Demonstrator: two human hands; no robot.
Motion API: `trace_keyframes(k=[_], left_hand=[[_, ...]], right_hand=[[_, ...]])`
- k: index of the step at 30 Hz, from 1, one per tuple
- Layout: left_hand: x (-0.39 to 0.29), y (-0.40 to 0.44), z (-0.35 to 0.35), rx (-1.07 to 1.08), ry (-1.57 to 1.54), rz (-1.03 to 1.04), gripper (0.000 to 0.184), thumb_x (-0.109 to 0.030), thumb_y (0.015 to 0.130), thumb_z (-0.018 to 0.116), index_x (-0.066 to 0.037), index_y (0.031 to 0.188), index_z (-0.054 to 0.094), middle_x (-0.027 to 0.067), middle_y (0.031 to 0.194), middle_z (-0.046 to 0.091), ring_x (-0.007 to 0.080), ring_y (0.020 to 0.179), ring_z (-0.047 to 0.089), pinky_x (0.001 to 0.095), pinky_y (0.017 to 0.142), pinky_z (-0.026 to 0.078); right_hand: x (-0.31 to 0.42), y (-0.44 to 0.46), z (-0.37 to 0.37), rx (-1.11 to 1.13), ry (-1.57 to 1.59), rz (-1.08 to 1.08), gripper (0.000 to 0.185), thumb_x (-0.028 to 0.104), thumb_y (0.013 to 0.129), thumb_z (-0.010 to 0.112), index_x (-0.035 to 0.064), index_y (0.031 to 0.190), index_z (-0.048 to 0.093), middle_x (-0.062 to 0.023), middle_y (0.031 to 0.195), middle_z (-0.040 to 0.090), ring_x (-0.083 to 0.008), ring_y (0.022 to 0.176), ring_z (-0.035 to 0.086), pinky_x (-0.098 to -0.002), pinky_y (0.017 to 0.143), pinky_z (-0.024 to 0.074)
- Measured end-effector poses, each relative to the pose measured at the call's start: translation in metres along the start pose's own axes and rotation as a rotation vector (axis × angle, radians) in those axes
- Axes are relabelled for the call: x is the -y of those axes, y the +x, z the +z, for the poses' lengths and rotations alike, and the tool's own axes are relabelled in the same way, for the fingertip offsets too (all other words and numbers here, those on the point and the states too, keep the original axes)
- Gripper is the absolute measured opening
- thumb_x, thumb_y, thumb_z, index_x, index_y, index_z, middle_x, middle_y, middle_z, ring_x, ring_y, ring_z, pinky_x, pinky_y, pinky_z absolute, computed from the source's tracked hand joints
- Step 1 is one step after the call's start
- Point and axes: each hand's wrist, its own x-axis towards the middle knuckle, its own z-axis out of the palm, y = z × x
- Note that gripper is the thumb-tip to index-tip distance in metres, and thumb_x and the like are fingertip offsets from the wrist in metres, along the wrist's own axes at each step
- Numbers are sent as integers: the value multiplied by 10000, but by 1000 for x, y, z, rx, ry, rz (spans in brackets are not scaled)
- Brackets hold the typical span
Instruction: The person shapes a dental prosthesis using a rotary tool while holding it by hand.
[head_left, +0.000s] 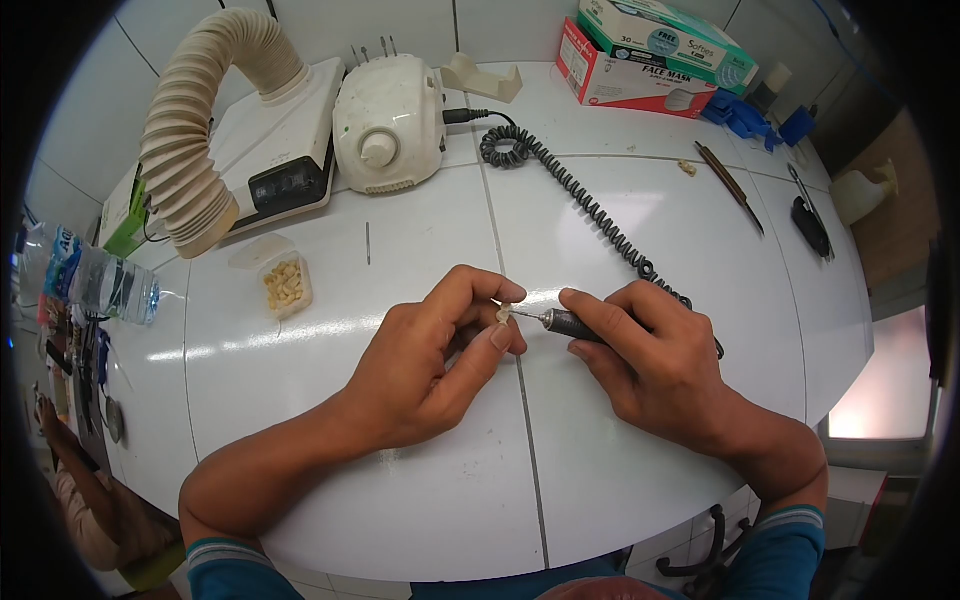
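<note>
Near the middle of the white table, my left hand [435, 355] pinches a small pale artificial tooth [504, 313] between thumb and fingers. My right hand [655, 360] is closed round a black rotary handpiece [570, 325]. Its thin metal bur [526, 316] points left and reaches the tooth piece; whether they touch I cannot tell. From the handpiece a coiled black cord [590, 205] runs back to a white control unit [388, 125] with a round knob. Left of my hands, a small clear box [288, 285] holds several yellowish tooth-shaped pieces, its lid open.
A ribbed suction hose [185, 130] arches over the back left. A metal bur [368, 243] lies behind my left hand. Mask boxes [640, 70], a brown carving tool [730, 188] and a black-handled knife [811, 225] lie back right. Plastic bottles [105, 280] and another person [105, 500] are at left.
</note>
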Motion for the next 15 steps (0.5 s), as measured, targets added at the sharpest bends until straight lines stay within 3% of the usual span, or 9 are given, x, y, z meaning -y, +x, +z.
trace_keyframes(k=[3,6,9,15], left_hand=[[7,1,2,-29,48,37,325,-117,1125,718,28,1393,606,108,1033,808,153,896,775,294,743,563],[7,1,2,-49,60,14,335,-123,1088,774,21,1357,635,91,1012,800,132,832,742,284,668,514],[-3,2,-2,17,87,-86,285,-40,1133,715,61,1376,604,120,1091,833,136,1034,808,279,924,604],[-2,2,-2,31,80,-75,264,-38,1161,663,69,1395,603,158,1144,851,187,1157,828,319,1022,620]], right_hand=[[0,0,0,4,-6,-7,435,169,968,918,76,1377,806,-51,929,670,-176,736,669,-339,562,538],[0,0,-1,9,-20,-8,433,175,965,922,79,1372,809,-49,928,674,-176,739,675,-336,562,539],[1,0,-1,14,-27,-9,430,178,962,925,82,1366,813,-47,928,678,-175,743,678,-336,562,539],[1,1,-1,17,-31,-11,432,175,952,930,85,1360,819,-46,930,679,-176,752,680,-338,561,534]])
